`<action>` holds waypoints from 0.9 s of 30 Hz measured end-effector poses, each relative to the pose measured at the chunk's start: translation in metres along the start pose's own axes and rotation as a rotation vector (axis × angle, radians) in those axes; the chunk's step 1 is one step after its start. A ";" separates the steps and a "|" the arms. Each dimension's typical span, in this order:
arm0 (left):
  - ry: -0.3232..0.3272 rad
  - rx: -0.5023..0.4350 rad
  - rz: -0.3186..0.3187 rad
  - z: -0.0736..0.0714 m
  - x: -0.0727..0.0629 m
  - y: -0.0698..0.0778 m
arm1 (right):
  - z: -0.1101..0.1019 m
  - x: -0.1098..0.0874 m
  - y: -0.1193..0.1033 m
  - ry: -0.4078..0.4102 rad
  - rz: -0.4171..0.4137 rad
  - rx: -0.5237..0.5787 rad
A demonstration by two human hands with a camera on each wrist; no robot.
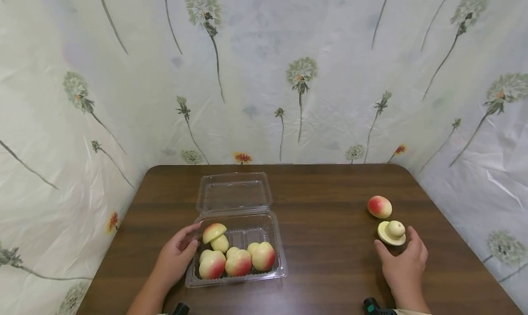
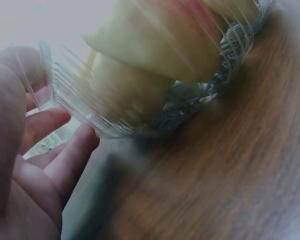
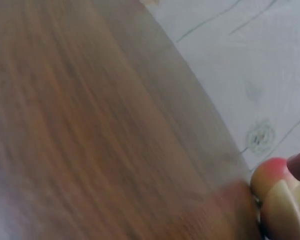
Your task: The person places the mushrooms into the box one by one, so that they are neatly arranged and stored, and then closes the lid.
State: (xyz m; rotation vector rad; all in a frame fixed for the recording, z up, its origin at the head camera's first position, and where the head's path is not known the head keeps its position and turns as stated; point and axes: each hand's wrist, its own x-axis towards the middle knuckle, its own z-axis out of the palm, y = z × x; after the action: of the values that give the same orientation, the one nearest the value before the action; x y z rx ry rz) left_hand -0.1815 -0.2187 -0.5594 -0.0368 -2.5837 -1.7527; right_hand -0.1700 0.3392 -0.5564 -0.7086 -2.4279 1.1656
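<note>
My left hand [image 1: 175, 258] grips the left rim of a clear plastic clamshell box [image 1: 283, 260], its lid [image 1: 235, 193] folded back. In the left wrist view, the fingers [image 2: 77, 155] lie against the box's ribbed wall [image 2: 75, 105]. Inside are several mushroom-shaped pieces with red-and-yellow caps: one tilted mushroom [image 1: 214, 232] at the back left, others in a front row. At the right, my right hand [image 1: 406, 264] has thumb and fingers spread about a cap-down mushroom [image 1: 395, 230], its stem up. Just behind this lies another mushroom [image 1: 379, 207], its red cap showing.
The brown wooden table [image 1: 321, 241] bears the box at left and the two loose mushrooms at right. A dandelion-patterned sheet [image 1: 255, 76] rises behind its far edge and along both sides.
</note>
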 end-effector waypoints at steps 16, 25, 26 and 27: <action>0.006 -0.016 -0.002 0.001 -0.001 0.002 | -0.002 0.015 -0.009 -0.039 0.252 0.150; 0.005 -0.013 0.000 0.000 -0.001 0.001 | 0.000 0.018 -0.009 0.021 0.301 0.107; 0.004 -0.015 0.002 0.000 -0.002 0.001 | 0.000 0.018 -0.010 0.026 0.299 0.106; 0.001 -0.014 -0.001 0.000 -0.002 0.000 | 0.000 0.018 -0.009 0.031 0.294 0.102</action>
State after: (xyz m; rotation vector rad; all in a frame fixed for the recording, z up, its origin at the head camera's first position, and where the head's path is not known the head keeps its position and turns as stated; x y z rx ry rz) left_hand -0.1800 -0.2186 -0.5592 -0.0350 -2.5712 -1.7705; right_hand -0.1875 0.3447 -0.5474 -1.0689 -2.2734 1.3646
